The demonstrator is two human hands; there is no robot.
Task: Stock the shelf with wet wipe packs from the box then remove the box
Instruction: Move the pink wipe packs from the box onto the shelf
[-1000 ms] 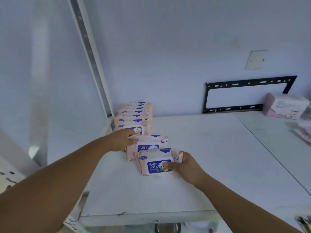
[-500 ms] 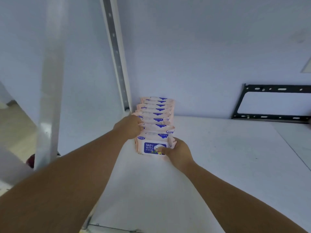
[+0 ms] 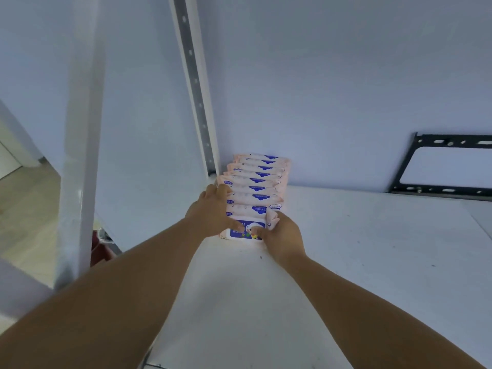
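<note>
A row of several pink baby wipe packs [image 3: 259, 179] with blue labels stands on the white shelf [image 3: 359, 249], running back toward the wall beside the metal upright. The front pack [image 3: 246, 230] faces me. My left hand [image 3: 213, 211] holds the left side of the front packs, its thumb lying across the front label. My right hand [image 3: 282, 235] grips the right side of the front pack, thumb on its face. The box is out of view.
A grey perforated shelf upright [image 3: 195, 83] rises just left of the row. A black metal bracket [image 3: 447, 166] is fixed to the back wall at the right. A white post [image 3: 80, 155] stands at the left, with floor beyond it.
Two loose packs near the shelf front were pushed back against the row. My left hand has shifted down onto the front pack's side. The view has turned left and moved closer.
</note>
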